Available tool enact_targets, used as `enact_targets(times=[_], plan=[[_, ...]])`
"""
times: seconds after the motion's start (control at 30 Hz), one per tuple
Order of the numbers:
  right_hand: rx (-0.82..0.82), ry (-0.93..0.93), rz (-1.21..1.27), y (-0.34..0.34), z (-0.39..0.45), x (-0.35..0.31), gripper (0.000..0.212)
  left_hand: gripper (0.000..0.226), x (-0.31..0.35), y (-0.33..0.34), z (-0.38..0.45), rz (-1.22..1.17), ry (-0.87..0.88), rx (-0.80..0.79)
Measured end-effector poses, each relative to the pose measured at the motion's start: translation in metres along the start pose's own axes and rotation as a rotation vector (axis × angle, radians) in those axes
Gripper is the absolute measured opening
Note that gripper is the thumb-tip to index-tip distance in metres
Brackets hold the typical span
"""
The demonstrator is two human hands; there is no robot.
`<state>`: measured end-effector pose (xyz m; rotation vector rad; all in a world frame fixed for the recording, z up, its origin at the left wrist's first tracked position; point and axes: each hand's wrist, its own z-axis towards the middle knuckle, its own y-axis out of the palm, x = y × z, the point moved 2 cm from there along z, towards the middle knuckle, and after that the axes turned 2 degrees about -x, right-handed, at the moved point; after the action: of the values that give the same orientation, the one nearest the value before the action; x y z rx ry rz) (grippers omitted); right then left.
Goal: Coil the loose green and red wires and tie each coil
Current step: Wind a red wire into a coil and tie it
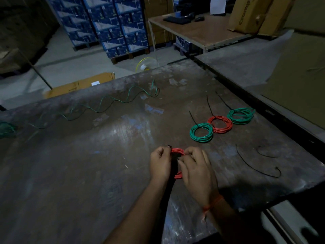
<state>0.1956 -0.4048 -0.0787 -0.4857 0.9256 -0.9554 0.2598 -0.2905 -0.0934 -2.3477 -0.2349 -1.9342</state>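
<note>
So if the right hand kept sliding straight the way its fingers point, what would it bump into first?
The right hand points up and left, so it would first meet the red coil it already holds, then probably the left hand just beyond it.

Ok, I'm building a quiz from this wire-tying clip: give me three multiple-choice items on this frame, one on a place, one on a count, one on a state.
1. Where do the finished coils lie?
A. in a row on the table's right side
B. on the floor
C. stacked at the left edge

2. How many tied green coils are in that row?
A. one
B. two
C. three

3. What state is the long green wire at the far left in?
A. coiled and tied
B. loose and wavy
C. held in both hands

Answers:
1 A: the near green coil, red coil and far green coil sit side by side on the table.
2 B: green flanks red.
3 B: the loose green wire snakes untied; the left hand and right hand hold a red coil in hand.
</note>
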Motion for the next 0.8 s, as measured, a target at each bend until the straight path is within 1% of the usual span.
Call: enact_targets(times=[0.13,0.27,0.4,0.47,0.57,0.6,0.67,0.73,0.8], plan=[[-0.019,0.003,-0.081,0.0,-0.001,-0.001,0.015,0.032,-0.003,-0.001,0.001,0.054,0.017,0.033],[-0.073,-0.001,-0.101,-0.002,0.003,-0.003,0.01,0.022,-0.006,0.001,-0.002,0.024,0.057,-0.003],[-0.09,-0.031,-0.108,-0.002,0.005,-0.005,0.018,0.016,-0.004,0.002,-0.009,-0.019,0.072,-0.049],[-0.094,-0.023,-0.085,-0.003,0.004,-0.006,0.022,0.018,-0.004,0.001,-0.01,-0.037,0.077,-0.05],[-0.115,-0.027,-0.088,-0.002,0.002,-0.006,0.022,0.023,-0.006,-0.001,-0.007,-0.016,0.1,-0.045],[-0.13,-0.025,-0.073,-0.002,0.002,-0.006,0.022,0.022,-0.007,-0.001,-0.006,-0.007,0.102,-0.044],[-0.152,0.014,0.043,-0.002,0.003,-0.002,0.021,0.021,-0.007,-0.001,-0.004,-0.01,0.089,-0.044],[-0.129,0.044,0.175,-0.005,0.006,0.002,0.018,0.022,-0.008,-0.001,-0.003,-0.013,0.079,-0.045],[-0.094,0.055,0.241,-0.008,0.01,0.004,0.016,0.023,-0.009,0.0,-0.003,-0.019,0.081,-0.056]])
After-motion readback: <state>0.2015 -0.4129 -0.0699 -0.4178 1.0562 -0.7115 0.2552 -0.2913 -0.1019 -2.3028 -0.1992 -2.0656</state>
